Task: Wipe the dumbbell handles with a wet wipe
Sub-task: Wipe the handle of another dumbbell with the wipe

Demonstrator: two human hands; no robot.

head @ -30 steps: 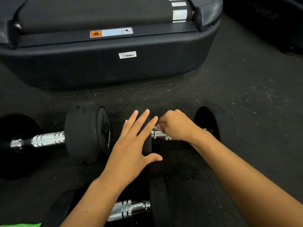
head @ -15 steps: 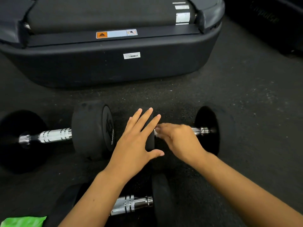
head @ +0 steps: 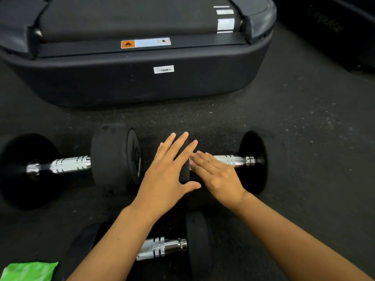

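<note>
lying nearest, below both wrists: a black-headed dumbbell with chrome handle [head: 162, 248]; a green packet [head: 30, 270] at far left. left hand [head: 168, 175] flat, fingers spread, pressed on the black rubber head [head: 183, 169] of the right-hand dumbbell, gripping nothing. right hand [head: 217, 175] flat, fingers extended over its ribbed chrome handle [head: 231, 160]; wipe beneath not discernible. another dumbbell [head: 113, 159] left of the fingers. beyond the fingertips, a black treadmill base [head: 142, 84].

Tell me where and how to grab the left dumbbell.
Grip the left dumbbell by its chrome handle, coming from above with fingers wrapped around. It lies flat on the floor, and the bar sits exposed between the wide black heads.
</note>
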